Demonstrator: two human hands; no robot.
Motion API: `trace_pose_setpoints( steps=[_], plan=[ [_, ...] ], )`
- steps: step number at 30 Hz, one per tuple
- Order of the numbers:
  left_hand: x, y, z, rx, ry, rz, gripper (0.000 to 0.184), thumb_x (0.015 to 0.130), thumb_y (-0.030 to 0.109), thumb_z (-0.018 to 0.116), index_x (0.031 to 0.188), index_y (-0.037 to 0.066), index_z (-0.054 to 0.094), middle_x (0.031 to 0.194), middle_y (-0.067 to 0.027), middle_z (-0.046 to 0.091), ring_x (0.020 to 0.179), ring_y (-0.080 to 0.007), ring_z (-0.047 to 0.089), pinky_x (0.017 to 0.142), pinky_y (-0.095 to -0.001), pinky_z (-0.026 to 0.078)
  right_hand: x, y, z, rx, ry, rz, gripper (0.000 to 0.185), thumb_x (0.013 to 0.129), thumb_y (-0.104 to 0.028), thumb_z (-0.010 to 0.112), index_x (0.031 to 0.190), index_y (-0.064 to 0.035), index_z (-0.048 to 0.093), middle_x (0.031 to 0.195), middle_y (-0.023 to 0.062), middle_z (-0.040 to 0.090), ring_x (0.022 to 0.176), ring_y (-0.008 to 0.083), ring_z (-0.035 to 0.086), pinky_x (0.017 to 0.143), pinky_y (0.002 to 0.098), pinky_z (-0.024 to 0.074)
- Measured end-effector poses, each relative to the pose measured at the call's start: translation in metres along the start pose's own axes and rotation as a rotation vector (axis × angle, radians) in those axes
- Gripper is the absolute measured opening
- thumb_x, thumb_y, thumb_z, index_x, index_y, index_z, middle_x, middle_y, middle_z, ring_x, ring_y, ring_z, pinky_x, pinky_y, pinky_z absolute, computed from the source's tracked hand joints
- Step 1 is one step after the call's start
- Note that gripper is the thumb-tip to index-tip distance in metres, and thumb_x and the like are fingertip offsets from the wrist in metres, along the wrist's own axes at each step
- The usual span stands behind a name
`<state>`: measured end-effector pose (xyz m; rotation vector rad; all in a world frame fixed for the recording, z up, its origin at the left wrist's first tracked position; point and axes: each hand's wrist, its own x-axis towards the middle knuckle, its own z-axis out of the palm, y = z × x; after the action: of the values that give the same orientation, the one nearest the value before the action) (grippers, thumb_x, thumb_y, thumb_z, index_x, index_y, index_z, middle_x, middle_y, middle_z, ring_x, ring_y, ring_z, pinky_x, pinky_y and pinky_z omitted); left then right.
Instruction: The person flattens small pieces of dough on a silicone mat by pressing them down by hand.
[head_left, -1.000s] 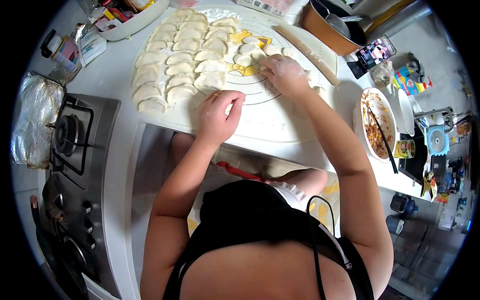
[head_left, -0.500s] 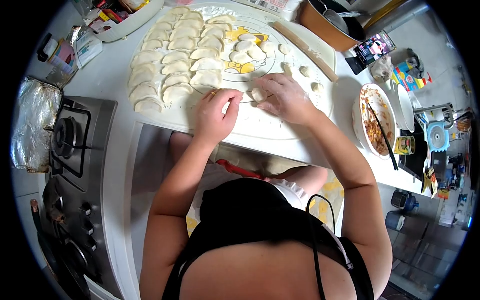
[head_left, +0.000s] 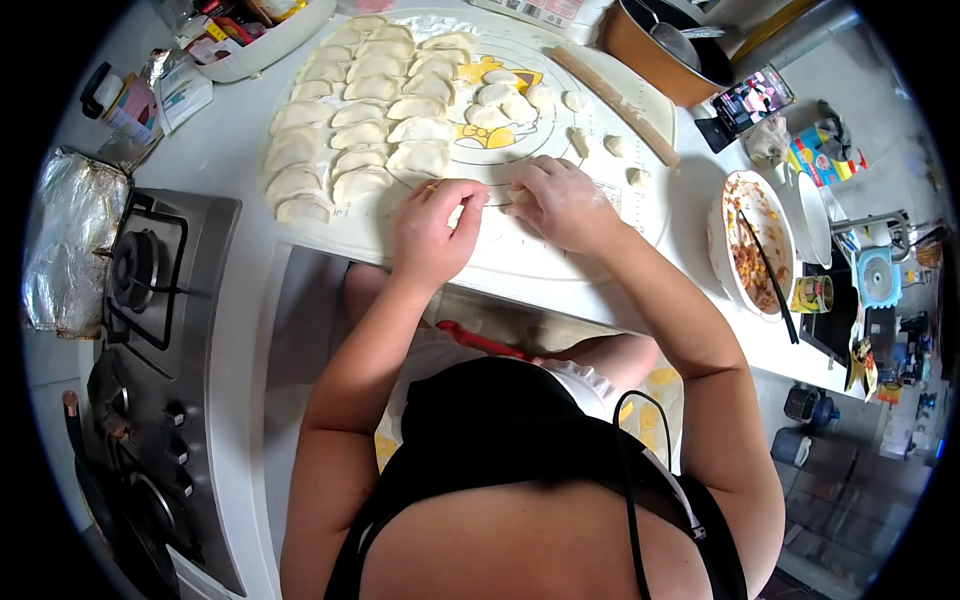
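My right hand point(head_left: 562, 205), dusted with flour, curls its fingers round a small piece of dough on the pastry mat point(head_left: 500, 245); the fingers hide most of the piece. Across a narrow gap, my left hand point(head_left: 435, 228) rests at the mat's near side, thumb and fingertips drawn together. Whether anything is between them cannot be made out. Rows of folded dumplings point(head_left: 372, 88) lie beyond my left hand. Past my right hand are small dough lumps point(head_left: 616, 147) and a cluster of flattened dough pieces point(head_left: 488, 116).
A rolling pin point(head_left: 615, 105) lies along the mat's right side. To the right stand a bowl of filling point(head_left: 742, 262) with black chopsticks point(head_left: 768, 265) and a propped phone point(head_left: 752, 97). An orange pot point(head_left: 650, 60) is at the back; a gas stove point(head_left: 170, 300) is left.
The fingers of my right hand have closed in over the dough piece, which showed more plainly before. My left hand keeps nearly the same pose. The whole view has shifted slightly.
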<state>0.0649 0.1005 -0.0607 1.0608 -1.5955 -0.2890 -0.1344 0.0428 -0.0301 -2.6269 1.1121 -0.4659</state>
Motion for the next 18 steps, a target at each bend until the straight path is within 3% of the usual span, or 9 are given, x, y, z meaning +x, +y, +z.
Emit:
trace_pose_setpoints(
  steps=[2, 6, 8, 12, 14, 18],
  plan=[
    [0.000, -0.002, -0.002, -0.003, 0.001, -0.016, 0.003, 0.085, 0.006, 0.066, 0.088, 0.006, 0.066, 0.082, -0.0071, 0.071, 0.074, -0.0287, 0.067, 0.072, -0.0382, 0.052, 0.003, 0.008, -0.001, 0.008, -0.053, -0.163, 0.040, 0.080, -0.025, 0.077, 0.111, -0.0073, 0.059, 0.101, 0.0148, 0.062, 0.097, 0.0358, 0.060, 0.087, 0.0447, 0.0484],
    [0.001, -0.003, -0.001, -0.020, -0.001, 0.001, 0.004, 0.086, 0.007, 0.066, 0.089, 0.006, 0.066, 0.083, -0.0070, 0.071, 0.075, -0.0284, 0.067, 0.072, -0.0381, 0.052, 0.003, -0.007, -0.017, 0.041, 0.083, -0.169, 0.033, 0.082, -0.025, 0.073, 0.107, -0.0072, 0.061, 0.104, 0.0151, 0.063, 0.099, 0.0369, 0.061, 0.089, 0.0438, 0.0495],
    [0.000, -0.002, 0.000, -0.005, -0.003, -0.004, 0.004, 0.086, 0.007, 0.066, 0.090, 0.006, 0.066, 0.083, -0.0069, 0.071, 0.075, -0.0281, 0.067, 0.072, -0.0380, 0.052, 0.002, -0.014, -0.021, -0.065, -0.063, 0.107, 0.034, 0.082, -0.025, 0.072, 0.108, -0.0072, 0.062, 0.105, 0.0155, 0.063, 0.102, 0.0372, 0.059, 0.092, 0.0436, 0.0482],
    [0.001, -0.001, 0.001, 0.000, 0.004, 0.001, 0.004, 0.086, 0.007, 0.066, 0.090, 0.006, 0.066, 0.083, -0.0065, 0.071, 0.075, -0.0274, 0.067, 0.072, -0.0377, 0.052, 0.006, -0.001, -0.012, 0.027, -0.162, 0.082, 0.035, 0.082, -0.026, 0.072, 0.110, -0.0067, 0.062, 0.106, 0.0164, 0.063, 0.103, 0.0365, 0.059, 0.093, 0.0431, 0.0475],
    [0.000, -0.002, -0.001, -0.011, -0.001, -0.004, 0.004, 0.086, 0.008, 0.066, 0.090, 0.006, 0.066, 0.083, -0.0064, 0.071, 0.075, -0.0272, 0.067, 0.072, -0.0377, 0.052, 0.004, 0.002, -0.012, 0.071, -0.102, -0.084, 0.032, 0.081, -0.022, 0.072, 0.108, -0.0069, 0.062, 0.097, 0.0139, 0.063, 0.099, 0.0350, 0.059, 0.089, 0.0436, 0.0468],
    [0.001, -0.001, -0.001, 0.003, 0.005, 0.003, 0.004, 0.086, 0.007, 0.066, 0.090, 0.006, 0.066, 0.082, -0.0062, 0.071, 0.074, -0.0266, 0.067, 0.072, -0.0376, 0.052, 0.004, -0.010, -0.016, 0.038, 0.035, 0.020, 0.022, 0.082, -0.017, 0.069, 0.100, -0.0058, 0.064, 0.097, 0.0134, 0.063, 0.099, 0.0341, 0.059, 0.088, 0.0435, 0.0474]
  ],
)
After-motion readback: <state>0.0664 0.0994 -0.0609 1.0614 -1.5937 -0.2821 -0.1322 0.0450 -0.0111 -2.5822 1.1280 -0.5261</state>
